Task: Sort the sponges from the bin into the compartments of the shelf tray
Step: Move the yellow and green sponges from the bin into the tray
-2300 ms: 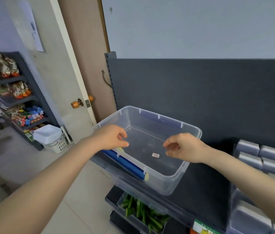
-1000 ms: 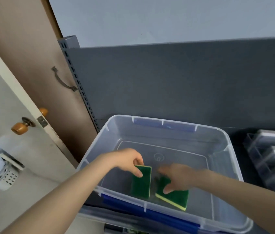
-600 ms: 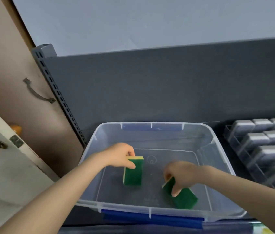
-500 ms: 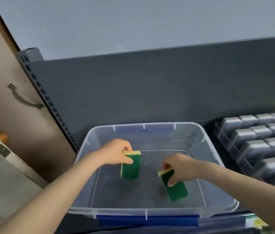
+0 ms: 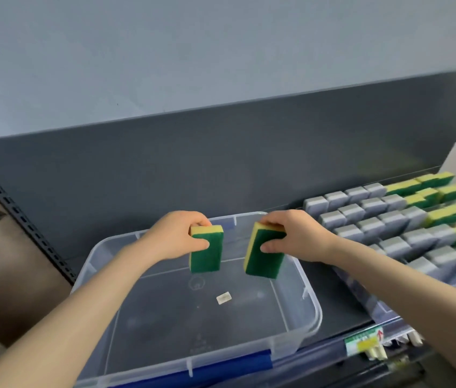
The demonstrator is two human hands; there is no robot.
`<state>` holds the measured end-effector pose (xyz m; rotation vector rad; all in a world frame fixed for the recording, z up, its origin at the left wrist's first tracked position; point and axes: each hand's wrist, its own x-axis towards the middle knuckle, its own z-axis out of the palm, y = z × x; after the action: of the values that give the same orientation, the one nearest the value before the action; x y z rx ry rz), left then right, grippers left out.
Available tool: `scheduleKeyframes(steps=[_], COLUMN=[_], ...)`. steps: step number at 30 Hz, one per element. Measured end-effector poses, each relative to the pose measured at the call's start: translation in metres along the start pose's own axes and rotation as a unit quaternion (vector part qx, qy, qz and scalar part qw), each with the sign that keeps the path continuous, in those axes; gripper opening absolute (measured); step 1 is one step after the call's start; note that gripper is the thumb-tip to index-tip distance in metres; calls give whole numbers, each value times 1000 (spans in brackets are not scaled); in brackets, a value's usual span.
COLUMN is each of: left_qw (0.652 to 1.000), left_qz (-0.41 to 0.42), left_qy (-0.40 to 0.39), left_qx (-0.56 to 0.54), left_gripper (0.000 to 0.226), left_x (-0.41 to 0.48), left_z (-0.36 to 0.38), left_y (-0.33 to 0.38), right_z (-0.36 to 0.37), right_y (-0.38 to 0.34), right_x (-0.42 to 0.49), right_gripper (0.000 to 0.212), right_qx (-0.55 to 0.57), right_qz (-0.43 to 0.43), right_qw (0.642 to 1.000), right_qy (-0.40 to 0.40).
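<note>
left hand (image 5: 175, 239) grips one green sponge (image 5: 206, 252), right hand (image 5: 295, 236) grips another sponge (image 5: 264, 254); fingers curled round each; both above the bin (image 5: 309, 301); shelf tray (image 5: 361, 292) right

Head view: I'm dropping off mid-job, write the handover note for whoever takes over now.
Left hand grips a green-and-yellow rectangular sponge; right hand grips a second green-and-yellow sponge; both held over the clear plastic bin.
Bin: no other sponges visible, only a small white label on its floor.
Shelf tray at the right holds rows of grey blocks, with stocked green-and-yellow sponges at its far end.
Left: place these two in the tray, probably with the matching colour.
</note>
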<state>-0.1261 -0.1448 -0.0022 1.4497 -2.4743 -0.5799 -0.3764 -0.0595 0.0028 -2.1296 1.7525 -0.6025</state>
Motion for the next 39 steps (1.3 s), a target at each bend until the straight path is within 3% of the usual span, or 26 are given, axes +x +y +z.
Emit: scheduleKeyframes(steps=[13, 30, 39], left_qw=[993, 980, 971], left_qz=[79, 187, 233], left_qy=[76, 63, 56], left_qx=[-39, -33, -23], left_gripper=[22, 30, 37], left_x=[28, 86, 141], left_z=[29, 133, 187], left_y=[175, 380, 454], right_z=[-106, -211, -238], right_y=[90, 253, 335], right_x=[-92, -240, -267], right_gripper=[43, 43, 44], right_qx=[-15, 14, 41], right_qz=[22, 134, 211], right_qw=[996, 974, 949], right_qy=[87, 184, 230])
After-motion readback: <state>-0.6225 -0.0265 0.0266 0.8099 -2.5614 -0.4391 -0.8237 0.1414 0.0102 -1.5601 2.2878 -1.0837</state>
